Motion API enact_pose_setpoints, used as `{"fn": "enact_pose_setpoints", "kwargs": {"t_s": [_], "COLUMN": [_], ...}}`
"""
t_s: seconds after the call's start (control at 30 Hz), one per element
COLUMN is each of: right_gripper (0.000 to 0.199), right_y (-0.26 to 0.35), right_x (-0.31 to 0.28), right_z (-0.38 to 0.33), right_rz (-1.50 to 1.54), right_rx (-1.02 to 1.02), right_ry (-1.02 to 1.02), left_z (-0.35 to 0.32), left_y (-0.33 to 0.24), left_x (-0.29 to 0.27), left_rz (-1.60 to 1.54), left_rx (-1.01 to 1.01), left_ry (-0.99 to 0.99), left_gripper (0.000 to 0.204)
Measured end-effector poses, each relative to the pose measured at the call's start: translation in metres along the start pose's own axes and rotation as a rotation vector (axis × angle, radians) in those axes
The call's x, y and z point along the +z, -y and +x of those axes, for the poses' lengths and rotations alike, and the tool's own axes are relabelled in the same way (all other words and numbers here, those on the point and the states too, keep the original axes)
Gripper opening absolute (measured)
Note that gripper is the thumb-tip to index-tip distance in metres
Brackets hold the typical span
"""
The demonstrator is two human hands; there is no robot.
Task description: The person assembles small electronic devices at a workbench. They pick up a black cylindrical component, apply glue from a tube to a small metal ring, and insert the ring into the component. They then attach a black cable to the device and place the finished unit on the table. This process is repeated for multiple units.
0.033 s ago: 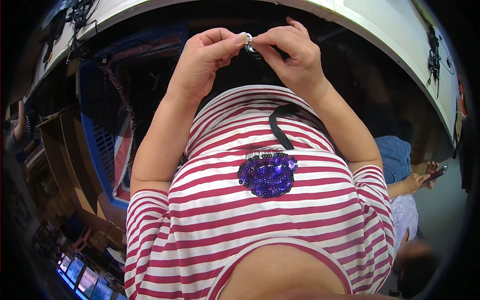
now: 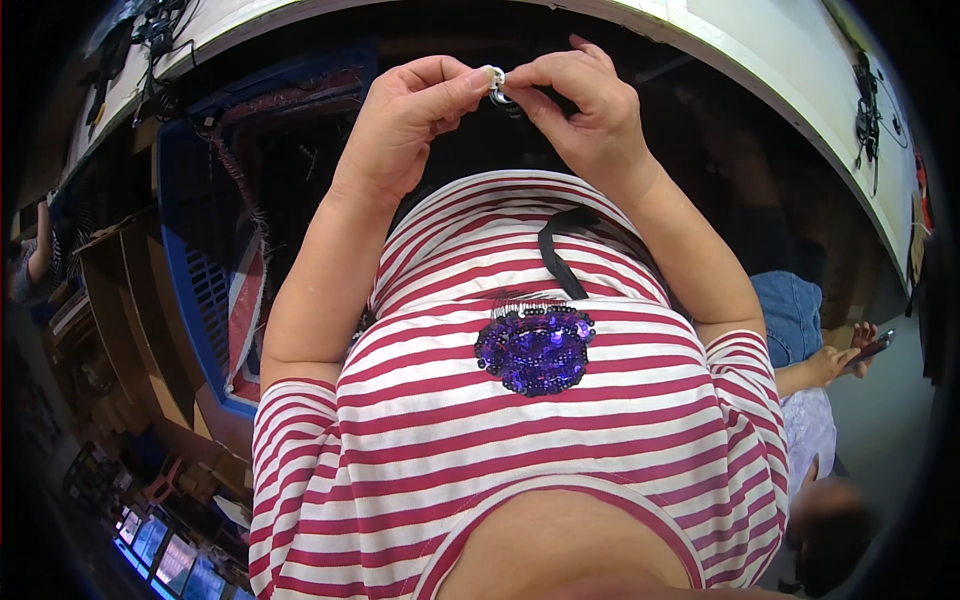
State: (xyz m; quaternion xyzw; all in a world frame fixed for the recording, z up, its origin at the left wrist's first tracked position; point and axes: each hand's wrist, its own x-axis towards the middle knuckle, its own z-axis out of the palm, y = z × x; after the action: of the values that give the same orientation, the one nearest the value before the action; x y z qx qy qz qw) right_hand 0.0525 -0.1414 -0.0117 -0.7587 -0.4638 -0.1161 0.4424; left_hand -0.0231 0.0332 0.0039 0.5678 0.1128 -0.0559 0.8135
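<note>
- Your left hand (image 2: 405,115) pinches, thumb against index finger, on the left side of a small white-and-silver piece with a rounded, ring-like part (image 2: 498,84); its other fingers curl in.
- Your right hand (image 2: 590,115) meets the same piece from the right, thumb and index fingertips drawn together on it, with one outer finger lifted away.
- The relation that counts: the piece sits directly between your two sets of fingertips, touching both, so neither hand is nearer. Its white part lies toward the table, its silver part toward you; the long axis seems to run that way, though it is too small to be sure.
- You hold it in the air, on your side of the near edge of the white table (image 2: 790,90).
- Below your hands, a black fabric strap (image 2: 560,255) lies on your striped clothing.
- To your left, below the table's edge, stands a blue plastic crate (image 2: 190,265).
- Near the table's right end lies a bundle of black cables (image 2: 867,115).
</note>
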Motion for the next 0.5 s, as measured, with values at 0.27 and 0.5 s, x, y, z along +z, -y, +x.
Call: {"fn": "enact_pose_setpoints", "kwargs": {"t_s": [0.27, 0.5], "right_gripper": [0.011, 0.014], "right_y": [0.001, -0.002], "right_x": [0.002, -0.004], "right_z": [0.010, 0.011], "right_rz": [0.262, 0.705], "right_rx": [0.164, 0.553], "right_ry": [0.088, -0.033], "left_z": [-0.003, 0.020], "left_y": [-0.008, 0.054], "left_x": [0.003, 0.004], "left_rz": [0.130, 0.297], "left_rx": [0.104, 0.358], "left_ry": [-0.017, -0.003], "left_gripper": [0.018, 0.080]}}
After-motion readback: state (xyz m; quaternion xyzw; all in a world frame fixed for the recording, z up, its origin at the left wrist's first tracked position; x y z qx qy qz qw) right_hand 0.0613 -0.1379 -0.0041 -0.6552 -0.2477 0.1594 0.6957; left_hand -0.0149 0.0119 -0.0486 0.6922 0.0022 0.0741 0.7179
